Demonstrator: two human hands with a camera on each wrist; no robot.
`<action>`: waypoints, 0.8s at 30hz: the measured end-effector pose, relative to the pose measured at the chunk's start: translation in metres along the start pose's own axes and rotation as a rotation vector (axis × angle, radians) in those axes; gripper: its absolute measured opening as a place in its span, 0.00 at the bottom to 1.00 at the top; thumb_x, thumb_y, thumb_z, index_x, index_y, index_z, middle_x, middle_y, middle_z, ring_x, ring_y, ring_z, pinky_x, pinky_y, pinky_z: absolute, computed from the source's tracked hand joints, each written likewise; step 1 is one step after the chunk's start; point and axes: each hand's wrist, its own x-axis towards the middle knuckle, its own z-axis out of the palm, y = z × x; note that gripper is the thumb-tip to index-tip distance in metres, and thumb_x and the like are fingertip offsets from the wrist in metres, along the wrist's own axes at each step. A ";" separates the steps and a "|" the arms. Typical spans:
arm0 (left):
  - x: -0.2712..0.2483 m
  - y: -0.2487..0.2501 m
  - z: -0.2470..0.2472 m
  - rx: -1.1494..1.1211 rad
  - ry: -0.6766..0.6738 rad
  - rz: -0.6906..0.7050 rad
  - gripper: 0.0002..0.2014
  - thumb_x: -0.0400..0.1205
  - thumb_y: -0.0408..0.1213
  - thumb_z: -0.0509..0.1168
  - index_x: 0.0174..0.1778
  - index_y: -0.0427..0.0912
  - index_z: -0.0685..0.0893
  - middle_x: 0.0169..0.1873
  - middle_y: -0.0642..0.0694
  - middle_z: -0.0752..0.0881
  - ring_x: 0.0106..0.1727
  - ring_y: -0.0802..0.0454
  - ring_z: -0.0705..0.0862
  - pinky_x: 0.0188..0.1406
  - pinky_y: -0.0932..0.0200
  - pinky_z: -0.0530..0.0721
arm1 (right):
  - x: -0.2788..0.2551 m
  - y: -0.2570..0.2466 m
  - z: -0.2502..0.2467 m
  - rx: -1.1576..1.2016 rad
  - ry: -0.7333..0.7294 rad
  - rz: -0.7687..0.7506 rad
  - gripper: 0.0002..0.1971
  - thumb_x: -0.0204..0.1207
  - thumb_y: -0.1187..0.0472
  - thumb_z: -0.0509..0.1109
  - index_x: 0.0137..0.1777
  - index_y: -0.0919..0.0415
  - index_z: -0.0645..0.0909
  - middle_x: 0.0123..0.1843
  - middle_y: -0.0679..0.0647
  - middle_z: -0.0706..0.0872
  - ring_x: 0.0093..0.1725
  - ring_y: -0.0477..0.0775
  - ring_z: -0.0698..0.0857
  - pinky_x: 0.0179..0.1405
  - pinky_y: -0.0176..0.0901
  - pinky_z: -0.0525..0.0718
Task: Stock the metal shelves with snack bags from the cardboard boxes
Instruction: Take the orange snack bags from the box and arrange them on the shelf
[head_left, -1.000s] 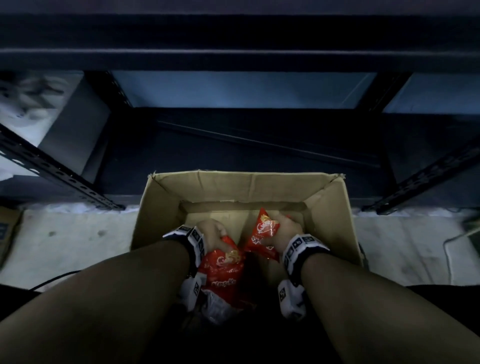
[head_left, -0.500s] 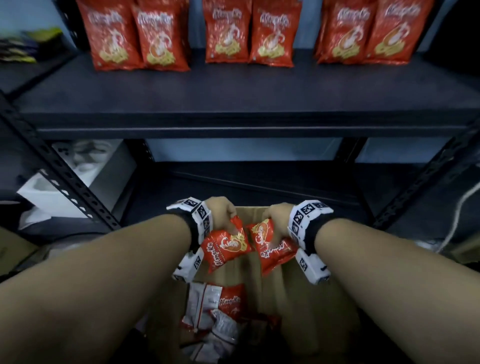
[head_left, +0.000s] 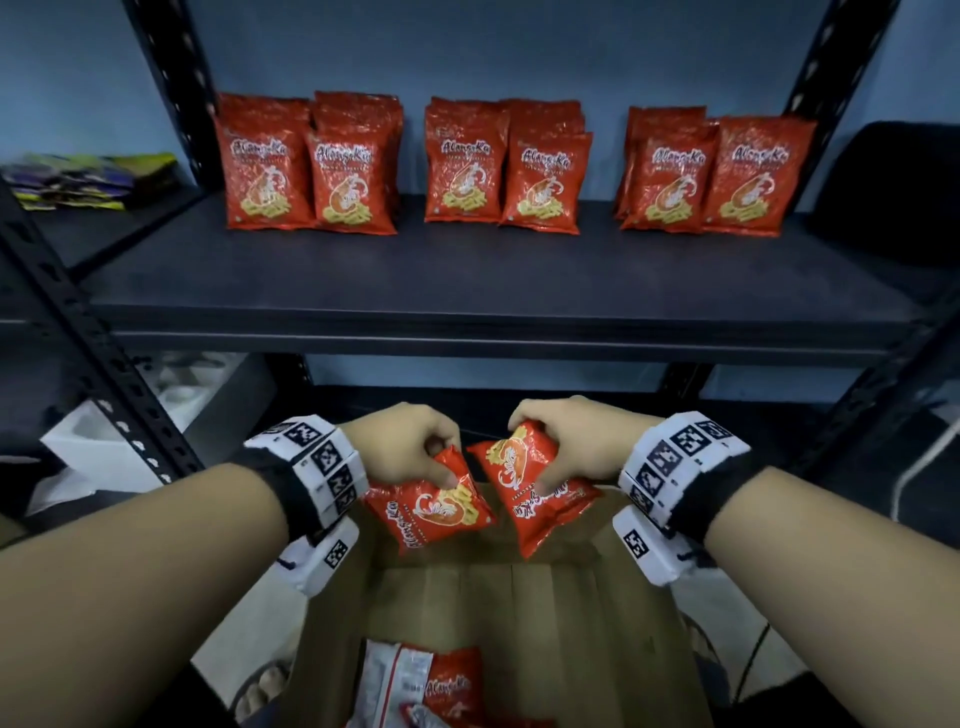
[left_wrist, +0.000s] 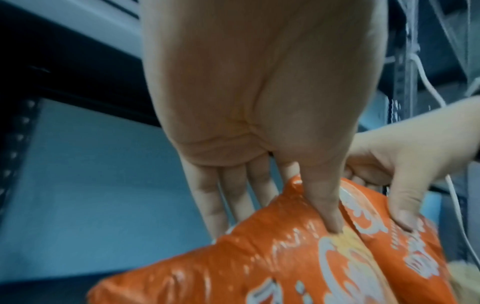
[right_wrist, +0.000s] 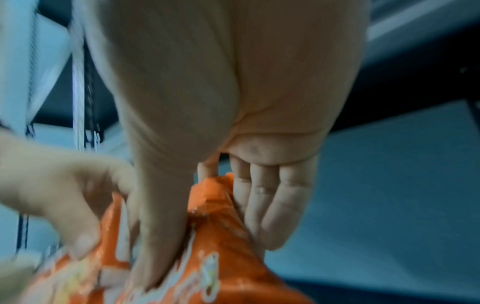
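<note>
Above the open cardboard box (head_left: 519, 613), the left hand (head_left: 405, 447) and right hand (head_left: 566, 441) each pinch a red snack bag (head_left: 431, 512) by its top, ready for the shelf's (head_left: 467, 296) bare front edge.

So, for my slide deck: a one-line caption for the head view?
Each hand, left hand and right hand, holds a red snack bag above the cardboard box.
</note>
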 end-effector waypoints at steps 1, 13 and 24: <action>-0.002 0.002 -0.006 -0.013 0.015 0.007 0.09 0.79 0.49 0.78 0.51 0.55 0.86 0.46 0.57 0.91 0.46 0.63 0.91 0.51 0.55 0.92 | -0.004 -0.002 -0.007 0.005 0.015 -0.012 0.39 0.67 0.48 0.87 0.75 0.38 0.70 0.55 0.38 0.80 0.55 0.46 0.83 0.48 0.43 0.89; -0.024 0.016 -0.041 -0.218 0.275 0.083 0.07 0.79 0.40 0.78 0.48 0.49 0.87 0.45 0.54 0.93 0.45 0.61 0.92 0.50 0.51 0.92 | -0.047 -0.032 -0.088 0.043 0.419 -0.223 0.38 0.77 0.50 0.81 0.82 0.31 0.67 0.53 0.29 0.78 0.49 0.35 0.83 0.46 0.27 0.77; -0.030 0.020 -0.038 -0.289 0.264 0.049 0.10 0.80 0.46 0.77 0.54 0.53 0.86 0.49 0.55 0.93 0.48 0.62 0.92 0.50 0.53 0.93 | -0.034 -0.001 -0.110 0.389 0.976 -0.130 0.14 0.84 0.56 0.73 0.65 0.38 0.78 0.48 0.43 0.82 0.41 0.36 0.81 0.37 0.21 0.74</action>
